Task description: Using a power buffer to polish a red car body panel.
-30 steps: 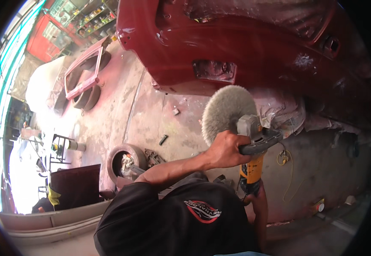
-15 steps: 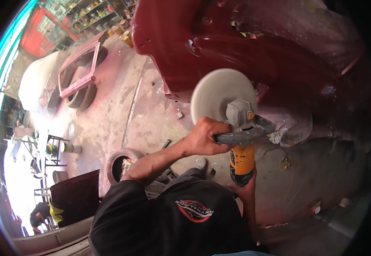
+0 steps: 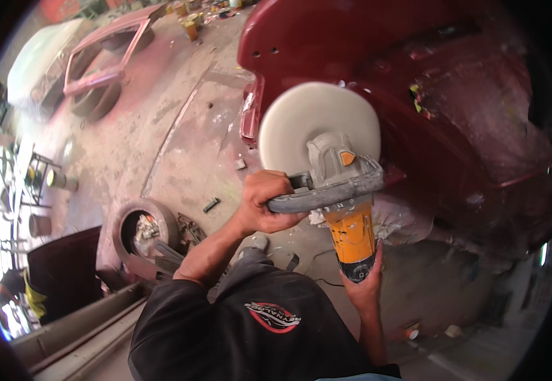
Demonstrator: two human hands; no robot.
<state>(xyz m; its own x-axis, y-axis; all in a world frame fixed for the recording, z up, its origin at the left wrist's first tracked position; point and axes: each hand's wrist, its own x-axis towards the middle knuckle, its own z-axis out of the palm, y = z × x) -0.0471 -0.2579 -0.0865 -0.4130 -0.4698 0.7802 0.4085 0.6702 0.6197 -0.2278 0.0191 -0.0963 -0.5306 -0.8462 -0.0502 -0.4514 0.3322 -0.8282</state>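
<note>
Over on your far left there's a pink-framed car door (image 3: 101, 60) lying flat on the dusty concrete floor (image 3: 181, 140), way off from where you're working. Closer in, a worn tyre with junk stuffed in its middle (image 3: 141, 230) sits on the ground just left of your forearm, and a small dark scrap (image 3: 211, 204) lies on the floor near it. Your left hand (image 3: 264, 203) is clenched around the grey loop side handle (image 3: 327, 193) of the polisher, fingers wrapped over the left end of the bar. The grey-headed, orange-bodied power polisher (image 3: 346, 203) is up in front of your chest, with its round cream foam pad (image 3: 317, 130) facing you and sitting right by the edge of the dark red car body panel (image 3: 428, 82); can't tell whether the pad actually touches the paint. Your right hand (image 3: 365, 286) is grasping the bottom end of the orange body from underneath, thumb up the side. Further right the red panel curves off into blur, and a small orange-and-white can (image 3: 411, 331) sits on the floor below it.
</note>
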